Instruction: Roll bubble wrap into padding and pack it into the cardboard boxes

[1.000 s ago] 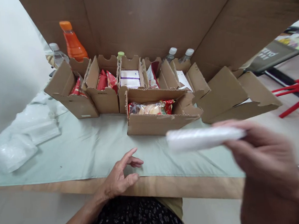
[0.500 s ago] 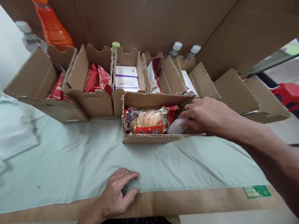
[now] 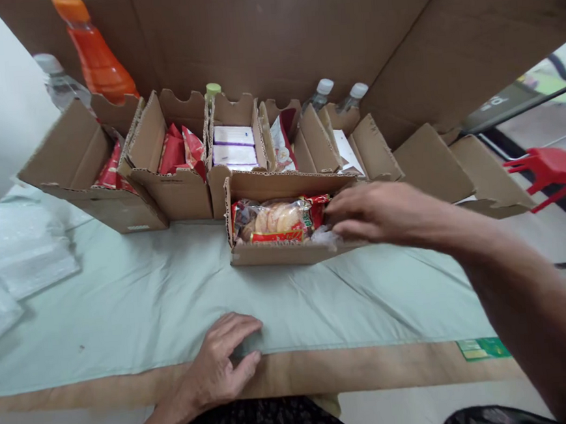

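A long, narrow cardboard box [image 3: 286,256] lies on the cloth in front of me. Inside it, on the left, rests a clear and red packet of round rice crackers [image 3: 278,219]. At its right end sits a crumpled piece of clear bubble wrap [image 3: 325,236]. My right hand [image 3: 371,210] reaches into that end, with fingers and thumb closed on the wrap; the fingertips are partly hidden. My left hand [image 3: 229,360] rests at the table's front edge, fingers and thumb apart, holding nothing.
Behind stands a row of open cardboard bins [image 3: 184,197] with red packets [image 3: 173,152] and white packs [image 3: 234,154]. An orange bottle [image 3: 102,66] and clear bottles stand behind them. Bubble wrap sheets [image 3: 26,248] lie left; a green packet [image 3: 482,348] lies front right.
My right hand has shifted slightly left and flattened over the bubble wrap, which now shows less. My left hand has stayed in place. The view has shifted a little.
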Tool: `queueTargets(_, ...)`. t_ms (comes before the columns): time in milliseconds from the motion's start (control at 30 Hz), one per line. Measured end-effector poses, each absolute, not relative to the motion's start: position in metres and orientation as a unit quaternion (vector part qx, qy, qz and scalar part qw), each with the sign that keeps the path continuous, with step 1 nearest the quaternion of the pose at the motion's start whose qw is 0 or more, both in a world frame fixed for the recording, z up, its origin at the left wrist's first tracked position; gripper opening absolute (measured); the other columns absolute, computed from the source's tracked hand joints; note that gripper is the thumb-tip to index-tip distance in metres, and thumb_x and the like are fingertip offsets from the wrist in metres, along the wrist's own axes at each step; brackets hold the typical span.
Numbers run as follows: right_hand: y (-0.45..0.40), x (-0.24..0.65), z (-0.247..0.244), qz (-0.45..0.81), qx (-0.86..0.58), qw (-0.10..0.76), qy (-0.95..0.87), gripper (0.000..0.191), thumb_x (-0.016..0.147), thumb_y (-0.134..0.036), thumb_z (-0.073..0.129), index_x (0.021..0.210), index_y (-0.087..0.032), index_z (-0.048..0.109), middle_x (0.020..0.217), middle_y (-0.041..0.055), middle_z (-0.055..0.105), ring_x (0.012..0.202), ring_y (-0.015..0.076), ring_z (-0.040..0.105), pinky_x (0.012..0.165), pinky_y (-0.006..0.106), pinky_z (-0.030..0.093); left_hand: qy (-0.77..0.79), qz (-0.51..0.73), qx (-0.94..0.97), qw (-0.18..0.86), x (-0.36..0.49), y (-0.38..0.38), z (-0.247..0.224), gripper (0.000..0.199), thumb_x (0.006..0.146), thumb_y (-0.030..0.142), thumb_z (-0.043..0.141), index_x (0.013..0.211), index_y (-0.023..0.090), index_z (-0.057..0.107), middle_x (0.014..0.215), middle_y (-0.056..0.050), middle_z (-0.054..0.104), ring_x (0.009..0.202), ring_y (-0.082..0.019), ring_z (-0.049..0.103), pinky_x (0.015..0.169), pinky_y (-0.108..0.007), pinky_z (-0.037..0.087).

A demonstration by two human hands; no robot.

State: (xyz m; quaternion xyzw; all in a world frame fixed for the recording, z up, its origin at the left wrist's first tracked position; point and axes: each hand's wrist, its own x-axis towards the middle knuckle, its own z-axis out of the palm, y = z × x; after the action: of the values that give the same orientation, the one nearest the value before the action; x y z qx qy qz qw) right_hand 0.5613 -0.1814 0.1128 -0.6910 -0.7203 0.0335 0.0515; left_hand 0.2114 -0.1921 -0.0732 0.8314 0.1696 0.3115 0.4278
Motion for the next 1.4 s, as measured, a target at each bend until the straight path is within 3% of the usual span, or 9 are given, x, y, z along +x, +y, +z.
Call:
queueTargets(100,-0.228,0.573,0.129,-0.074,-0.749,0.214,-0.622,0.025,0.095,-0.041,0.066,0.105,-0.024,0.081,0.099,0.0054,0.080,0.086,0.0188,0.072,0.076,0.033,0.053,0.242,0.343,0.817,0.395,0.206,-0.191,-0.058,0.041,0.093,0.015,0.060,0.133,0.024,0.063,0.124,-0.011,0.072,0.111,-0.025,0.071,0.092,-0.040,0.060)
queueTargets(233,-0.285,0.582,0.098,-0.116,-0.772,0.429,-0.454,0.026,0.092,-0.044,0.071,0.097,-0.019,0.080,0.093,0.0101,0.079,0.084,0.0206,0.073,0.078,0.037,0.058,0.382,0.367,0.747,0.400,0.214,-0.169,-0.042,0.057,0.095,0.027,0.062,0.150,0.028,0.048,0.145,-0.013,0.060,0.123,-0.029,0.064,0.103,-0.050,0.055)
queueTargets(367,-0.287,0.575,0.024,0.084,-0.781,0.380,-0.489,0.058,0.079,-0.054,0.078,0.127,-0.022,0.068,0.124,0.0128,0.075,0.106,0.0277,0.071,0.084,0.043,0.060,0.394,0.380,0.702,0.456,0.248,-0.134,-0.041,0.087,0.084,0.038,0.071,0.160,0.026,0.030,0.165,-0.017,0.037,0.149,-0.037,0.042,0.117,-0.060,0.043)
queueTargets(467,-0.263,0.559,-0.015,0.165,-0.752,0.411,-0.488,0.070,0.073,-0.064,0.078,0.126,-0.022,0.063,0.129,0.0147,0.072,0.111,0.0327,0.069,0.088,0.049,0.060,0.359,0.379,0.682,0.512,0.281,-0.118,-0.042,0.085,0.077,0.038,0.073,0.153,0.021,0.037,0.157,-0.018,0.046,0.146,-0.037,0.046,0.119,-0.059,0.041)
queueTargets(667,-0.281,0.530,-0.025,0.148,-0.749,0.460,-0.452,0.055,0.080,-0.065,0.074,0.111,-0.020,0.066,0.106,0.0123,0.077,0.094,0.0312,0.071,0.086,0.047,0.058,0.321,0.392,0.655,0.561,0.290,-0.151,-0.044,0.072,0.078,0.037,0.073,0.143,0.020,0.046,0.137,-0.013,0.062,0.128,-0.031,0.060,0.114,-0.051,0.047)
queueTargets(833,-0.321,0.479,-0.015,0.130,-0.748,0.455,-0.465,0.046,0.089,-0.059,0.068,0.116,-0.021,0.069,0.109,0.0116,0.077,0.097,0.0316,0.071,0.087,0.045,0.057,0.367,0.372,0.645,0.557,0.224,-0.189,-0.052,0.061,0.081,0.040,0.077,0.135,0.023,0.056,0.132,-0.012,0.065,0.135,-0.031,0.056,0.122,-0.051,0.038)
queueTargets(1033,-0.265,0.449,0.005,0.158,-0.671,0.481,-0.542,0.054,0.089,-0.059,0.069,0.128,-0.023,0.065,0.117,0.0114,0.074,0.101,0.0297,0.069,0.085,0.043,0.058,0.416,0.473,0.591,0.504,0.195,-0.154,-0.030,0.068,0.072,0.041,0.085,0.130,0.023,0.055,0.129,-0.009,0.063,0.119,-0.027,0.063,0.105,-0.043,0.053)
queueTargets(1233,-0.312,0.470,-0.007,0.039,-0.734,0.509,-0.449,0.046,0.086,-0.056,0.073,0.116,-0.020,0.068,0.113,0.0123,0.075,0.105,0.0326,0.070,0.092,0.047,0.057,0.353,0.380,0.648,0.557,0.234,-0.188,-0.034,0.054,0.078,0.036,0.075,0.127,0.021,0.059,0.126,-0.010,0.068,0.126,-0.030,0.062,0.114,-0.049,0.047)
queueTargets(1400,-0.373,0.437,-0.049,0.075,-0.768,0.483,-0.414,0.041,0.089,-0.051,0.070,0.118,-0.022,0.071,0.111,0.0126,0.077,0.107,0.0331,0.072,0.098,0.050,0.057,0.364,0.337,0.676,0.545,0.220,-0.201,-0.047,0.054,0.083,0.033,0.070,0.134,0.021,0.058,0.131,-0.011,0.067,0.130,-0.032,0.060,0.117,-0.052,0.044)
